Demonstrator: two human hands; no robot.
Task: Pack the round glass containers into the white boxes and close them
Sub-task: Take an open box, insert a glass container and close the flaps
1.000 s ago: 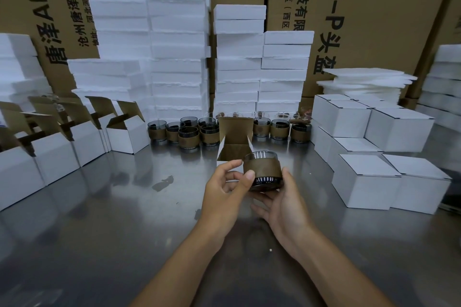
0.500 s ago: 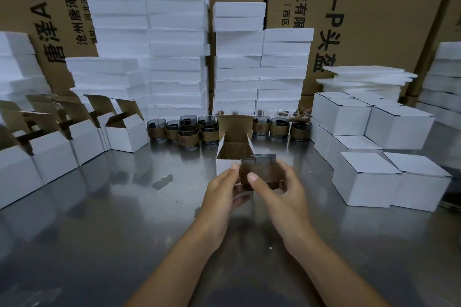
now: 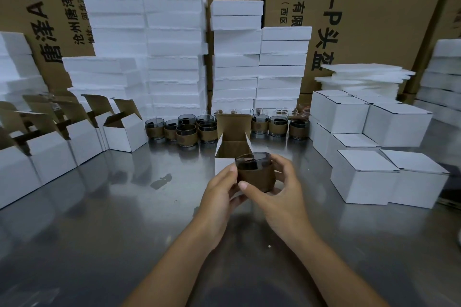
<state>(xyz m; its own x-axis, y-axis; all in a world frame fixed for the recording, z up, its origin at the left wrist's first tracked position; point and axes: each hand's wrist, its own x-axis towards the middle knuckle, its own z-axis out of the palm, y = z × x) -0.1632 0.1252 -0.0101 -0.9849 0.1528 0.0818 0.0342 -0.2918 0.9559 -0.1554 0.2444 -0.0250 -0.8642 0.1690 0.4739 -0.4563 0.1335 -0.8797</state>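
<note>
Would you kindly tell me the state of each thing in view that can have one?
Brown-sleeved round glass container: upright, held in both hands, not yet boxed.
Left hand: grips the container.
Right hand: grips the container.
White cardboard box behind the hands: open, lid flap up.
White boxes at left: open.
White boxes at right: closed.

The left hand (image 3: 220, 194) and right hand (image 3: 282, 197) cover parts of the glass (image 3: 254, 174) and much of the open box's (image 3: 233, 129) front wall. Its raised lid hides some of the glass row (image 3: 187, 132). Foam stacks (image 3: 172, 32) mask the cartons' (image 3: 374, 20) print, also cut by the top edge. The left edge crops the empty boxes (image 3: 50, 152).
</note>
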